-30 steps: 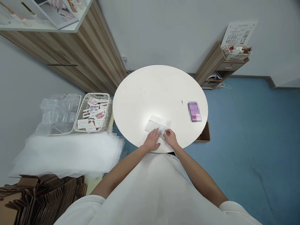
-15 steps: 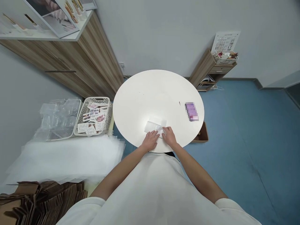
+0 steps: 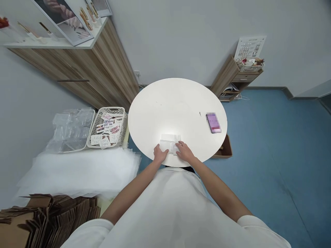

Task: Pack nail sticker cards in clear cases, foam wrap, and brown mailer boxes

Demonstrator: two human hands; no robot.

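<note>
A small folded packet of thin white wrapping sheet (image 3: 168, 145) lies on the white oval table (image 3: 176, 100), close to its near edge. My left hand (image 3: 160, 154) grips the packet's left side, the thumb on top and the fingers at its outer edge. On the right side, the fingers and thumb of my right hand (image 3: 184, 151) are bent over the sheet and hold its folded flap. Part of the packet's right end is hidden under that hand. What the packet contains, if anything, does not show.
A blurred purple thing (image 3: 213, 122) lies on the table's right. To the left stand a basket of printed cards (image 3: 111, 129), clear plastic packaging (image 3: 71, 127), a stack of white sheets (image 3: 82, 170) and folded cardboard (image 3: 51, 220). A brown box (image 3: 226, 148) sits beyond the table's right edge.
My left hand has moved left, off the packet's middle to its left side. The packet looks straighter and more of its face shows. My right hand has shifted slightly.
</note>
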